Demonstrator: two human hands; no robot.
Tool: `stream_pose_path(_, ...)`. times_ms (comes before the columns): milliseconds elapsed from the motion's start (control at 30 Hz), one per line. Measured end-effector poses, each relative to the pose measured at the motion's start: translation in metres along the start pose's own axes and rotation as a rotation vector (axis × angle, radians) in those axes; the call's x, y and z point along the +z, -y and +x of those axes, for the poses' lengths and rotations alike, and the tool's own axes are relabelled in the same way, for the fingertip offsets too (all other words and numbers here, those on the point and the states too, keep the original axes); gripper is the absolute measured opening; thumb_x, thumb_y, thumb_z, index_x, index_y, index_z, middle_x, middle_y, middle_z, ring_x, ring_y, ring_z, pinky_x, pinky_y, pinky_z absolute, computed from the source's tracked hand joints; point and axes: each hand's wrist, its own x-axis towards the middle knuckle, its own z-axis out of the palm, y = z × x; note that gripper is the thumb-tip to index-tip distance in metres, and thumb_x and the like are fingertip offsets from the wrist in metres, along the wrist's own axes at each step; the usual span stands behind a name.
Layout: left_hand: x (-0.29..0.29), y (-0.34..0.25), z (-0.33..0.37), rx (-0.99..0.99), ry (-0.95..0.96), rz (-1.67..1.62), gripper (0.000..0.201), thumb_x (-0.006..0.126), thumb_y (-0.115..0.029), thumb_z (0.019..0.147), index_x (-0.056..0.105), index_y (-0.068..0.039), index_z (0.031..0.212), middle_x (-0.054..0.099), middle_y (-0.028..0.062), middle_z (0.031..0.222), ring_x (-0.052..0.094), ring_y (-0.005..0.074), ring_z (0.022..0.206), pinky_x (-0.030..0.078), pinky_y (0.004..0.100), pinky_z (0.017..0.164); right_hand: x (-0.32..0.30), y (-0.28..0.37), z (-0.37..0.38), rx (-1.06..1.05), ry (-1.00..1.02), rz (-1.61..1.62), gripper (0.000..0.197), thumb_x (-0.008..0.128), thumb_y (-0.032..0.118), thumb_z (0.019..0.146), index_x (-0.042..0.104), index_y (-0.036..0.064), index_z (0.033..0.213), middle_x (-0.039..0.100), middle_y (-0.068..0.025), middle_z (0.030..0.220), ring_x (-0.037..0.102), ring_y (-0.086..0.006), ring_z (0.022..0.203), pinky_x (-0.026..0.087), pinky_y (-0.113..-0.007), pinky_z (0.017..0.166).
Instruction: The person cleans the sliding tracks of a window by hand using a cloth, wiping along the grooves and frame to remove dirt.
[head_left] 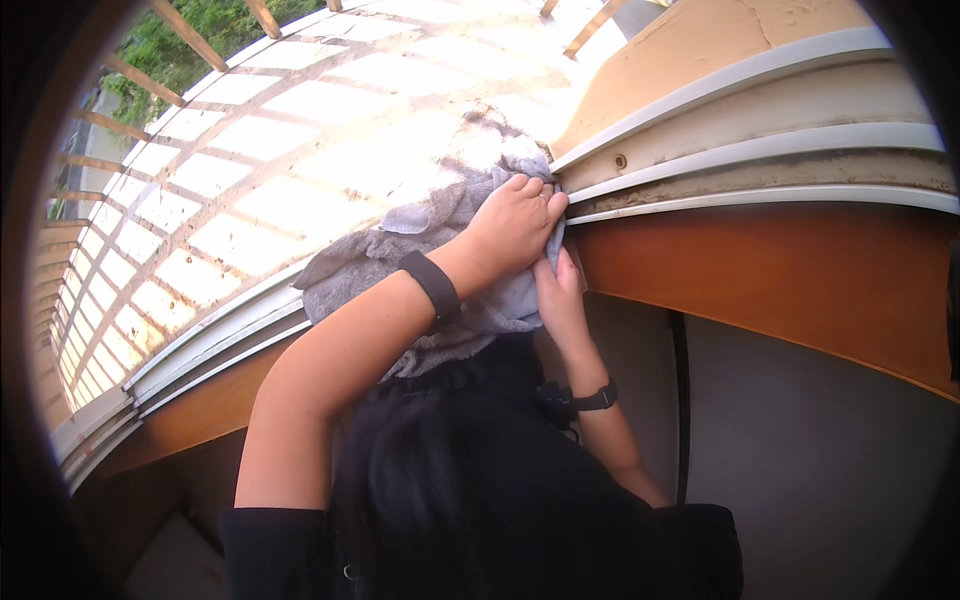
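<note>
A bunched grey cloth (375, 255), like a rag or towel, drapes over the white window track (225, 335) in the middle of the view. My left hand (512, 225) is closed on the cloth's right part, knuckles up, where the track's right stretch (740, 155) begins. Just below it, my right hand (560, 295) is closed on the cloth's hanging edge, its fingertips partly hidden. Both hands are close together. Dark bands circle my left wrist (430, 285) and my right wrist (595, 397).
Brown dirt lies in the track's grooves on the right. An orange-brown wooden panel (760, 280) runs beneath the track. Beyond the track is a sunlit ledge (250, 225) with barred shadows, edged by railing bars (185, 35). A tan wall (700, 65) rises at the far right.
</note>
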Motion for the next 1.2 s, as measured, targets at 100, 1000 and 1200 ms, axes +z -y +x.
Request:
stream_pose_path(100, 0.002, -0.002, 0.0, -0.023, -0.045, 0.015, 0.021, 0.057, -0.016, 0.081, 0.058, -0.003, 0.098, 0.065, 0.0104, 0.097, 0.06, 0.0262, 0.095, 0.045, 0.035, 0.086, 0.0, -0.001, 0.002, -0.004, 0.001, 0.014, 0.043, 0.057, 0.022, 0.103, 0.054, -0.0032, 0.138, 0.065, -0.0087, 0.124, 0.057, -0.0132, 0.113, 0.045, -0.03, 0.099)
stream_pose_path(1000, 0.003, -0.002, -0.002, 0.013, -0.053, 0.021, 0.02, 0.052, -0.014, 0.086, 0.057, -0.002, 0.101, 0.062, 0.0112, 0.095, 0.058, 0.0263, 0.096, 0.044, 0.0351, 0.087, 0.0, -0.016, 0.005, -0.004, 0.031, -0.003, 0.04, 0.055, 0.017, 0.102, 0.055, -0.0031, 0.136, 0.066, -0.0093, 0.122, 0.057, -0.0126, 0.112, 0.045, -0.03, 0.099)
stream_pose_path(1200, -0.007, 0.003, -0.009, 0.02, -0.002, 0.057, 0.017, 0.055, -0.013, 0.083, 0.057, -0.002, 0.096, 0.062, 0.0104, 0.086, 0.06, 0.0268, 0.087, 0.045, 0.0361, 0.082, -0.005, 0.001, 0.0, 0.037, 0.133, -0.062, 0.04, 0.055, 0.017, 0.102, 0.053, -0.004, 0.136, 0.067, -0.0108, 0.118, 0.06, -0.0148, 0.109, 0.047, -0.031, 0.097)
